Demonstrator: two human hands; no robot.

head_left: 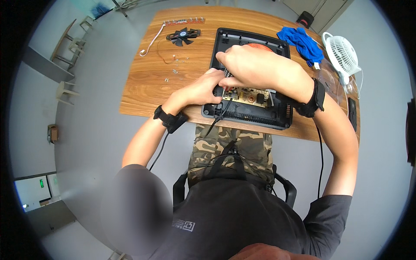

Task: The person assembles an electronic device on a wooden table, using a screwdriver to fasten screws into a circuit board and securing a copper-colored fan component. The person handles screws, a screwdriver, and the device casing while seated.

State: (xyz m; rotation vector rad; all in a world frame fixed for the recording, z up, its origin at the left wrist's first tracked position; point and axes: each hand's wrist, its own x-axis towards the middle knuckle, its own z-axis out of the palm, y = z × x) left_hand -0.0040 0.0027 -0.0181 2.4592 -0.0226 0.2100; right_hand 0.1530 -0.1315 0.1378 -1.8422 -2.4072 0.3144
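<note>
In front of me on the table lies an opened black appliance housing (260, 119) with a tan circuit board (247, 96) inside. An orange-red round part (261, 46) shows behind my right wrist. My right hand (242, 65) is closed around a screwdriver (224, 92), its handle mostly hidden by the fingers, its thin shaft pointing down at the board's left end. My left hand (207, 89) rests on the housing's left side beside the shaft. Its thumb and fingers are apart, and the fingertips are partly hidden. A black cord (222, 116) leaves the near edge.
Left on the wooden table (143, 93) lie a black fan (183, 37), a red strip with metal posts and a white cable (184, 21), and several small screws (175, 71). Rightward are a blue cloth (301, 43), a white desk fan (341, 54) and a black object (352, 114).
</note>
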